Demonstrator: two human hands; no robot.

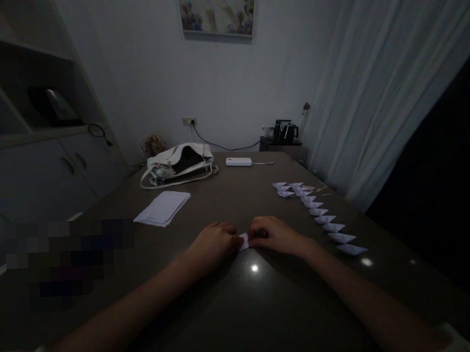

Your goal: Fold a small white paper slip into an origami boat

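Note:
A small folded piece of white paper (pixel 243 242) lies between my two hands near the middle of the dark table. My left hand (pixel 218 242) rests low over the table, its thumb and fingers closed on the paper's left side. From the right, my right hand (pixel 274 234) pinches the other edge between thumb and fingertips. My fingers cover much of the paper's outline. To the right, several folded paper boats (pixel 324 220) stand in a slanting row. A stack of white paper sheets (pixel 163 208) lies at the left.
A white handbag (pixel 180 164) sits open at the table's far left. Near the back edge lies a white power bank (pixel 238 161) with a short cable. Beyond the table, a black kettle (pixel 290 133) stands by the curtain (pixel 340 88).

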